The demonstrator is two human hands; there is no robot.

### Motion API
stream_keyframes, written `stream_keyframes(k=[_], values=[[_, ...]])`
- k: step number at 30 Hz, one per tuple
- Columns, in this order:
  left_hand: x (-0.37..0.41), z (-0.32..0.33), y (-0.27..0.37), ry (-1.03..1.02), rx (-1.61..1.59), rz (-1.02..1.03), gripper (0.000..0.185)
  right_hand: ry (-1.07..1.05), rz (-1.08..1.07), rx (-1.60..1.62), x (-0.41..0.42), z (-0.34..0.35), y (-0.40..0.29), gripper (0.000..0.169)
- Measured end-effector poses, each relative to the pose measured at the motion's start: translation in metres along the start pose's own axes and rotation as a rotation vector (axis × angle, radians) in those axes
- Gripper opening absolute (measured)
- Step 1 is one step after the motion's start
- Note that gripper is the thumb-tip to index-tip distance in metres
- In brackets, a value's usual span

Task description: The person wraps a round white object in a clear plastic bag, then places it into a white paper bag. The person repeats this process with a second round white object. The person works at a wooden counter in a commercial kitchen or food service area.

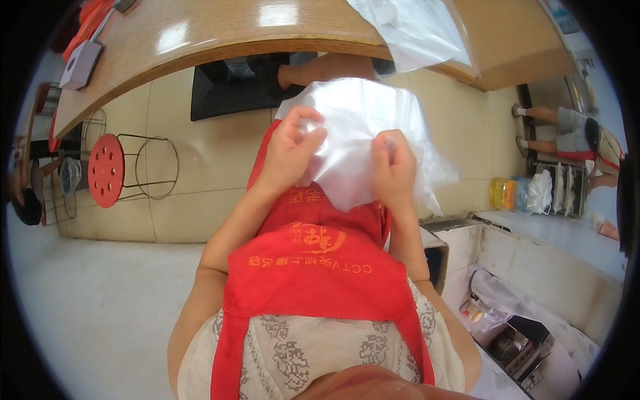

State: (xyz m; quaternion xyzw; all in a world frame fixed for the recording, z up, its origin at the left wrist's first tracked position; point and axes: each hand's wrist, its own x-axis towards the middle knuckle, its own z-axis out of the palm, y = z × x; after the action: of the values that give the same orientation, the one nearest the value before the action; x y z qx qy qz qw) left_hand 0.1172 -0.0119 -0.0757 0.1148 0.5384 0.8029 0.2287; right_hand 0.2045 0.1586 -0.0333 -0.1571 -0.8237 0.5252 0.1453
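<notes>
A thin, translucent plastic bag [365, 107] is spread between my two hands, above the lap of my red apron [320, 280]. My left hand [295, 147] pinches the bag's left side between thumb and curled fingers. On the other side my right hand [394, 162] grips a gathered part of the same bag. Loose plastic hangs past my right hand and below both hands. Beyond it, more clear plastic bags [420, 35] lie on the wooden table [320, 25] and droop over its edge.
A red round stool [106, 170] with metal legs stands to the left on the tiled floor. A tissue box [81, 65] is at the table's left end. To the right, another person [575, 132] stands near bottles [507, 194] on a ledge. An open cabinet [520, 345] holds assorted items.
</notes>
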Motion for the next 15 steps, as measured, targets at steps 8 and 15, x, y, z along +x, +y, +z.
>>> stream_keyframes(k=[8, 15], values=[[-0.002, -0.004, 0.023, -0.151, 0.341, -0.148, 0.012, -0.148, -0.267, -0.163, -0.007, 0.005, -0.001, 0.014], [-0.001, -0.001, 0.013, -0.101, 0.416, -0.1, 0.015, -0.143, -0.337, -0.136, -0.002, 0.004, -0.018, 0.018]])
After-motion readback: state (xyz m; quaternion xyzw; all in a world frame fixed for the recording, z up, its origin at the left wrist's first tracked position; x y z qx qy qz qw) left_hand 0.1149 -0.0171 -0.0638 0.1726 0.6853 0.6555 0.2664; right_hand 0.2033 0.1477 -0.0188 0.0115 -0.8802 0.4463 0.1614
